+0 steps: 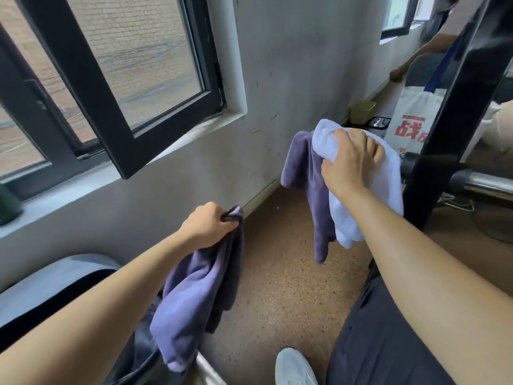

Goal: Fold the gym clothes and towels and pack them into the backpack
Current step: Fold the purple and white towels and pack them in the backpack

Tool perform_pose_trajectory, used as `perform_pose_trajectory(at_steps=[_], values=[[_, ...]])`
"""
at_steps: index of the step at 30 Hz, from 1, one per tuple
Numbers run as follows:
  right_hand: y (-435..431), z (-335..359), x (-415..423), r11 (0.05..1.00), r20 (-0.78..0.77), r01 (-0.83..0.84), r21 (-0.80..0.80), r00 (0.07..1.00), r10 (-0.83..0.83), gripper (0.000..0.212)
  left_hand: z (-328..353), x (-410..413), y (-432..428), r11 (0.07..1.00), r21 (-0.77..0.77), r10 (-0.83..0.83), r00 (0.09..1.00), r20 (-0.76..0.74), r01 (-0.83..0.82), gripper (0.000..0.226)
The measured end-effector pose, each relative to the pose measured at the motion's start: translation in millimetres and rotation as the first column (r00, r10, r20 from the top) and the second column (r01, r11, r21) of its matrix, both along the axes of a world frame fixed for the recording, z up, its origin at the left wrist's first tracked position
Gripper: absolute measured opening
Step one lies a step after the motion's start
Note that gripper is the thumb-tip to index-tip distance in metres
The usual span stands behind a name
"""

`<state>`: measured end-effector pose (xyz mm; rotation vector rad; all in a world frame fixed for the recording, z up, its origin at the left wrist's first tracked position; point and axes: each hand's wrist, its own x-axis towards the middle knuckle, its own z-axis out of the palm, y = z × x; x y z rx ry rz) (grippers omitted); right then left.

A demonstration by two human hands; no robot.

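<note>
by window wall: left hand [206, 225] bunches purple towel [194, 295] corner; right hand [351, 159] clutches white towel [369, 190]. both soft, limp, light; best gripped at corners.

Purple towel [194, 298] in left hand [206, 227], near window [83, 87]

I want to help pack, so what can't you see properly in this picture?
Head view:
- What the white towel and hanging purple towel drape over: covered by them and the right hand.
- The dark thing below the held purple towel in the left hand: hidden by towel and forearm, cut off by the bottom edge; backpack or not, unclear.
- The tote bag's print: partly behind the black post.
</note>
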<state>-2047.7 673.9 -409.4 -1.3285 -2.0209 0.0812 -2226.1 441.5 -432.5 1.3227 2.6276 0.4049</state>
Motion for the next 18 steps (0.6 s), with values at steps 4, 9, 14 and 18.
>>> perform_pose_trajectory(at_steps=[4,9,14,18], values=[[-9.3,-0.1,-6.4,1.0,0.006,-0.017,-0.005,1.0,0.017,0.06,5.0,-3.1,-4.9,0.981,0.172,0.077,0.993,0.092,-0.092,0.041],[-8.9,-1.4,-10.7,0.998,0.105,0.056,-0.042,0.993,-0.051,0.082,10.8,-1.8,-11.5,0.953,0.283,0.066,0.985,0.159,-0.109,0.033],[14.7,-11.7,-11.2,0.991,0.141,0.124,0.05,0.981,-0.13,0.058,14.9,4.1,-19.9,0.94,0.336,0.011,0.989,0.145,-0.06,0.031],[19.1,-11.7,-8.9,0.985,0.008,0.06,0.16,0.998,-0.062,0.026,16.7,6.1,-24.9,0.932,0.358,0.009,0.988,0.156,-0.064,0.034]])
